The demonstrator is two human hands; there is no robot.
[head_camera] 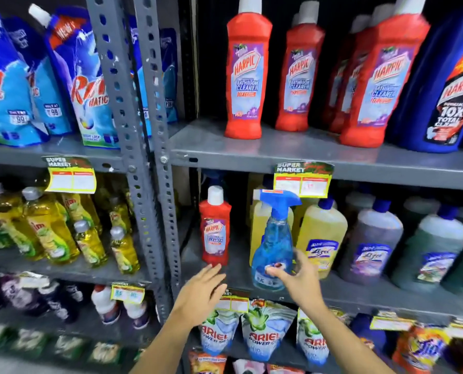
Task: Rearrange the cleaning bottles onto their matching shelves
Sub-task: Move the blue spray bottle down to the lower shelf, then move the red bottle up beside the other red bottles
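A small red Harpic bottle (215, 228) with a white cap stands alone at the left end of the middle shelf (359, 295). My left hand (202, 291) hovers just below it, fingers spread, holding nothing. Beside it to the right stands a blue spray bottle (273, 247) with a blue trigger head. My right hand (299, 279) is at its lower body, thumb touching the label and fingers curled behind, not closed around it. Several larger red Harpic bottles (247, 74) stand on the upper shelf (292, 152).
Yellow, purple and green Lizol bottles (320, 236) fill the middle shelf right of the spray bottle. A big blue Harpic bottle (446, 85) stands upper right. A grey slotted upright (144, 157) divides the racks; pouches and yellow dish-soap bottles (49, 228) are left. Ariel pouches (265, 333) sit below.
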